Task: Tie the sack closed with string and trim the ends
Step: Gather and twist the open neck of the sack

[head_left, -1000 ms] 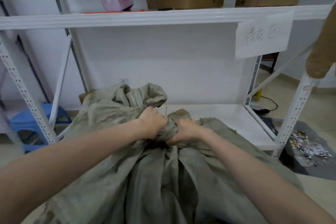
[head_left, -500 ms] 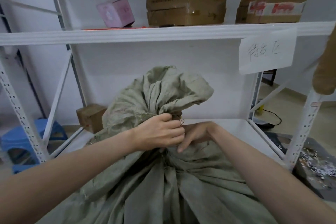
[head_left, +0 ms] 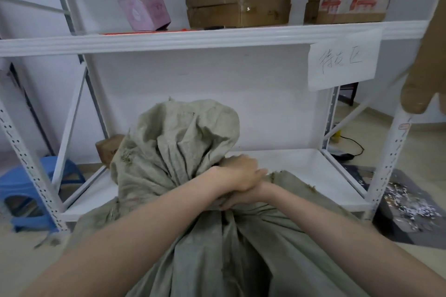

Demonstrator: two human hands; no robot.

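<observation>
I see the sack (head_left: 183, 236) standing on the floor in the near middle, its gathered top bunched upward in front of the white shelf (head_left: 217, 38). My left hand (head_left: 237, 173) lies over the neck of the sack, its grip clenched round the cloth, fingers pointing right. My right hand (head_left: 237, 199) sits just beneath it, touching it, its grip also closed on the neck; most of it is hidden under the left hand. I cannot make out any string. The loose top of the sack stands up to the left of both hands. On the upper shelf, far, stand a pink box (head_left: 146, 11) at left and two cardboard boxes (head_left: 239, 1) to its right. A paper sign (head_left: 344, 64) hangs from the shelf edge at right. A blue stool (head_left: 29, 185) stands on the floor at far left.
</observation>
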